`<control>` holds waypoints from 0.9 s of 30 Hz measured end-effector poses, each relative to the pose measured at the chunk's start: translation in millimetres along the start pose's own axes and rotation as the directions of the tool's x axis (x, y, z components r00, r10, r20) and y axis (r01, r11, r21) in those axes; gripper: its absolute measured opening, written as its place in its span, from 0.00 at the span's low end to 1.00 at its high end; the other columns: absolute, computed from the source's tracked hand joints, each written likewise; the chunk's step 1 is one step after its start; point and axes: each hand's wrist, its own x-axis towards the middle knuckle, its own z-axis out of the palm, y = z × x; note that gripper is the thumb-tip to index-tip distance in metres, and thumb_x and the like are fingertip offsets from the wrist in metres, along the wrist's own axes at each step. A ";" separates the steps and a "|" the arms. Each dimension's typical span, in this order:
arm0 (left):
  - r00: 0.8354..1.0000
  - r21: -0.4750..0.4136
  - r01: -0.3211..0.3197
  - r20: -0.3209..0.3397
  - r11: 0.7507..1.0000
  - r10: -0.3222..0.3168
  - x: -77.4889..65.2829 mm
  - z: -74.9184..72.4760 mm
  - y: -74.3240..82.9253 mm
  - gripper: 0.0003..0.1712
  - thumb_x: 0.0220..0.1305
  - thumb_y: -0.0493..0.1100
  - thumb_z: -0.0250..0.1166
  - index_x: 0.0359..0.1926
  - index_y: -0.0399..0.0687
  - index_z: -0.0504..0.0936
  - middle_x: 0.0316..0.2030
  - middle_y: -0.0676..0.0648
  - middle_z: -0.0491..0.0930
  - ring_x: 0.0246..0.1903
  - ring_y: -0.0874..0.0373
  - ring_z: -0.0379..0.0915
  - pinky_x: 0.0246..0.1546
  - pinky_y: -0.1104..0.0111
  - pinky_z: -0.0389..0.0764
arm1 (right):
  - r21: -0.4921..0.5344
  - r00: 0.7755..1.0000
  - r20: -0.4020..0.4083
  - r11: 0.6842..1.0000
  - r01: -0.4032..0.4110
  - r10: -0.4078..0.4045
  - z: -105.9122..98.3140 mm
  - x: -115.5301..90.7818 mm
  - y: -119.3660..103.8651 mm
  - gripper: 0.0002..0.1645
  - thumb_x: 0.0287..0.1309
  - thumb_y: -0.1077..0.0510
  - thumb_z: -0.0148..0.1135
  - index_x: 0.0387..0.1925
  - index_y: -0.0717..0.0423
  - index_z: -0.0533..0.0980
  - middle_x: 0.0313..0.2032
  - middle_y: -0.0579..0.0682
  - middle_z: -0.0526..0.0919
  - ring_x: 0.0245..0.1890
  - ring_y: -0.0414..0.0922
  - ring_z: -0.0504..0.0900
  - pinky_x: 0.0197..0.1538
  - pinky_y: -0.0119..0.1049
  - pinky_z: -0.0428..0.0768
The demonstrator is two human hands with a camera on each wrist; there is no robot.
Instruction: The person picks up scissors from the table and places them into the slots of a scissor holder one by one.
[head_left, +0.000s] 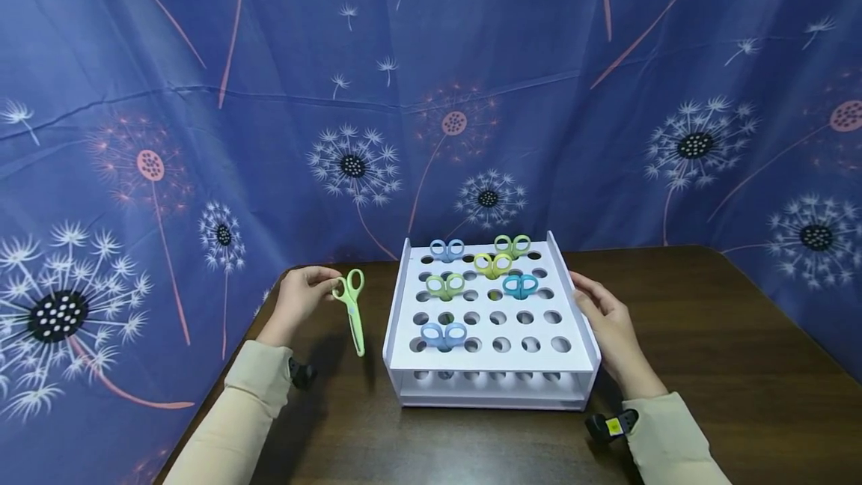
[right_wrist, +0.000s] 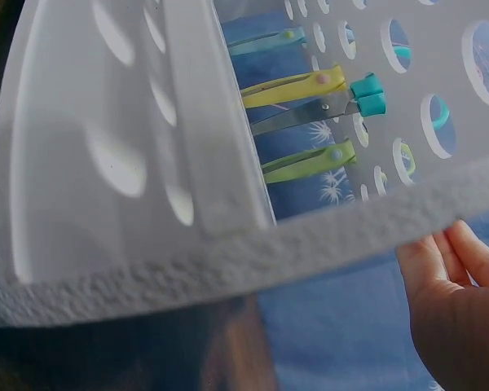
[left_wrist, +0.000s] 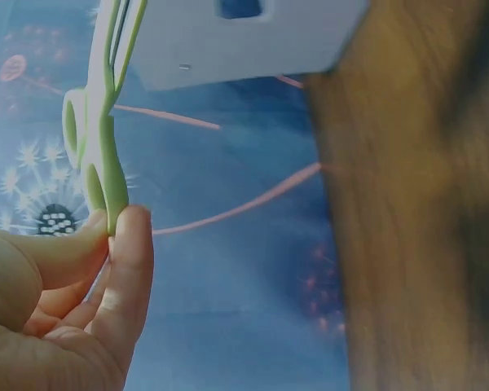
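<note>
My left hand (head_left: 304, 301) pinches one handle loop of a pair of light green scissors (head_left: 353, 314), left of the rack. The blades point down toward the table. In the left wrist view, thumb and finger grip the end of the green handle (left_wrist: 107, 179). A white rack (head_left: 411, 359) with rows of round holes stands on the table. Several scissors hang in it by their handles, among them blue ones (head_left: 444, 334), yellow ones (head_left: 493, 266) and teal ones (head_left: 521, 287). My right hand (head_left: 611, 328) rests against the rack's right side panel, its fingers fairly straight.
The brown wooden table (head_left: 714, 335) extends to the right of the rack. Behind it hangs a blue cloth (head_left: 552, 133) printed with dandelions. In the right wrist view, the yellow scissors' blades (right_wrist: 293, 87) hang below the perforated top.
</note>
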 end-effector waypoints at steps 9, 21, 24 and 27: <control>0.993 -0.345 0.015 -0.105 0.939 -0.055 3.2 -7.5 25.7 0.15 0.64 0.33 0.62 0.50 0.26 0.80 0.29 0.55 0.85 0.26 0.72 0.79 0.32 0.76 0.81 | -0.018 1.000 -0.012 1.000 -0.024 0.024 -0.5 0.2 -1.3 0.30 0.71 0.52 0.51 0.68 0.62 0.64 0.44 0.27 0.78 0.40 0.28 0.77 0.38 0.23 0.79; 0.977 -0.635 0.009 -0.157 0.772 -0.141 -4.8 -5.7 51.1 0.20 0.65 0.32 0.61 0.56 0.24 0.75 0.30 0.60 0.84 0.30 0.68 0.82 0.36 0.75 0.82 | -0.010 1.000 -0.003 1.000 -0.009 0.009 -0.3 -1.3 -1.3 0.30 0.71 0.52 0.51 0.68 0.63 0.64 0.45 0.29 0.78 0.41 0.29 0.77 0.39 0.23 0.79; 0.981 -0.648 0.015 -0.137 0.762 -0.135 -6.7 -3.7 57.8 0.21 0.65 0.32 0.61 0.56 0.24 0.75 0.30 0.60 0.84 0.30 0.67 0.82 0.37 0.74 0.82 | -0.011 1.000 -0.002 1.000 -0.010 0.010 -0.3 -0.9 -1.9 0.30 0.71 0.52 0.51 0.68 0.63 0.64 0.45 0.29 0.78 0.40 0.29 0.78 0.38 0.23 0.79; 0.985 -0.660 0.011 -0.124 0.751 -0.124 -8.8 -1.6 63.1 0.21 0.65 0.31 0.61 0.56 0.23 0.75 0.29 0.60 0.84 0.30 0.67 0.82 0.37 0.74 0.82 | -0.037 1.000 -0.007 0.999 -0.015 0.015 0.5 -0.5 -2.4 0.30 0.71 0.51 0.50 0.68 0.62 0.64 0.45 0.27 0.78 0.40 0.28 0.77 0.39 0.23 0.79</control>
